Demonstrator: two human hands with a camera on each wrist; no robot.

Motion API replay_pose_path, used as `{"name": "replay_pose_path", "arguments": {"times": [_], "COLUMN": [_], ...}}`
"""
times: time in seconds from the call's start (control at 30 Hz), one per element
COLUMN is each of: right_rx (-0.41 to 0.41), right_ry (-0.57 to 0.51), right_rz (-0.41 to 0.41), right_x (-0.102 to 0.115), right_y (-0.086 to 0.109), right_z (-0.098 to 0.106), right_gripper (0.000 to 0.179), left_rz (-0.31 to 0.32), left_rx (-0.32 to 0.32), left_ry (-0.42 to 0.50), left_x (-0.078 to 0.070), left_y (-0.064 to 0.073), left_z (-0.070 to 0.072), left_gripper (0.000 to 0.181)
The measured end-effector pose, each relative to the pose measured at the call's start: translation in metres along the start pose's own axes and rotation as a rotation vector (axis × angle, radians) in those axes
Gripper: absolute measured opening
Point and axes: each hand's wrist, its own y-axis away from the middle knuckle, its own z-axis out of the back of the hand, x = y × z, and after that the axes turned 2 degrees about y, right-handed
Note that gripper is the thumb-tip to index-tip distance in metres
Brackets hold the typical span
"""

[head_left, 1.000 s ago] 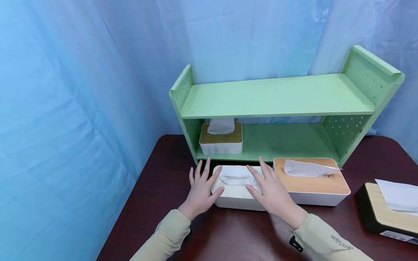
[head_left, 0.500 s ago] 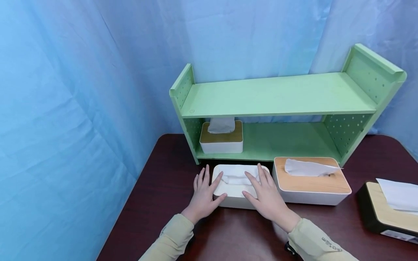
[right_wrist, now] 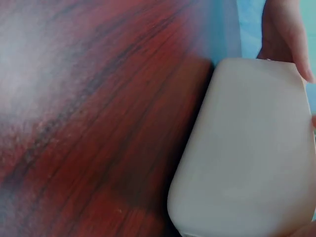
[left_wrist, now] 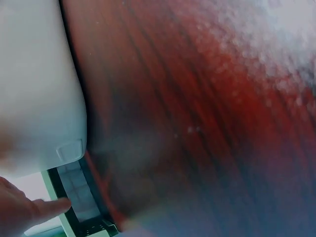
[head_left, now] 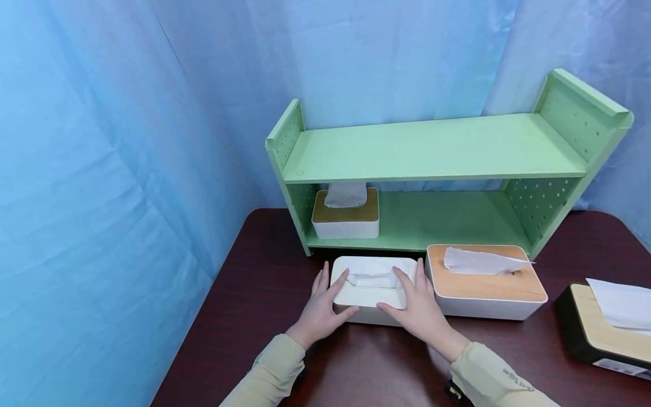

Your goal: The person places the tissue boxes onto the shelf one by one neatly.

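Observation:
A white tissue box (head_left: 363, 296) with a white lid and a tissue (head_left: 374, 280) in its slot stands on the table in front of the shelf. My left hand (head_left: 321, 312) holds its left end, thumb at the front top edge and fingers along the side. At the right end, my right hand (head_left: 421, 312) grips it likewise, its fingers in the narrow space beside the wood-topped tissue box (head_left: 488, 288). In the right wrist view the white box's plain front wall (right_wrist: 242, 148) fills the right half, and the left hand (right_wrist: 286, 34) shows at its far end.
Behind stands a green two-tier shelf (head_left: 432, 150); a smaller brown-topped tissue box (head_left: 346, 229) sits at the left of its lower tier. A black tissue box with a pale wood lid (head_left: 605, 328) lies far right on the dark red-brown table (head_left: 244, 294). Blue curtains (head_left: 152, 141) surround it.
Both hands have come down and closed in on the white tissue box's ends; the fingers, earlier spread above it, now lie against its sides. The boxes and shelf stay put.

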Motion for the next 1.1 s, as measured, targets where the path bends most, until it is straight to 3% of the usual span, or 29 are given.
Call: {"name": "replay_pose_path", "arguments": {"times": [0.13,0.37,0.77,1.1], "right_rx": [0.021,0.015,0.001,0.065], "right_ry": [-0.059,-0.066,-0.075,-0.116], "right_rz": [-0.034,-0.066,-0.094,-0.099], "right_x": [-0.0026,-0.0045,-0.0083,-0.0075], "right_y": [-0.0001,0.0016,0.0012,0.0007], "right_z": [0.0005,-0.0001,-0.0028,0.0063], "right_gripper": [0.09,0.088,0.091,0.088], "left_rz": [0.002,-0.025,-0.016,-0.047], "left_rx": [0.011,0.008,-0.016,-0.037], "left_ry": [0.062,0.155,0.156,0.112], "left_x": [0.0015,0.0048,0.0035,0.0072], "left_y": [-0.0005,-0.0027,-0.0024,-0.0055], "left_z": [-0.0027,-0.0064,-0.0093,-0.0071], "left_gripper": [0.077,0.077,0.076,0.077]}}
